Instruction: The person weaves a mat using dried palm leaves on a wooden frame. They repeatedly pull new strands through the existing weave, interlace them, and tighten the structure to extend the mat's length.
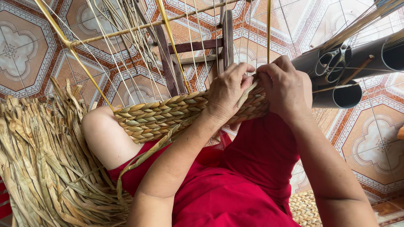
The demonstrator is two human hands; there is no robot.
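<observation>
Both hands meet on the woven band's right end. Left hand curls over the braided rim, fingers pressed tog., pinching a loose flat straw strand vs. the weave. Right hand just beside it, touching, fingers clamped on the band's edge. Band's long axis runs left-right across the lap, most of it lying left of the grip toward the dried-leaf pile; left hand nearer the strand.

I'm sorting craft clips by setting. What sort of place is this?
Likely a home weaving spot on a patterned tile floor: both hands work a braided fibre band, dried leaf strips lie piled beside, and scissors rest on dark tubes.
</observation>
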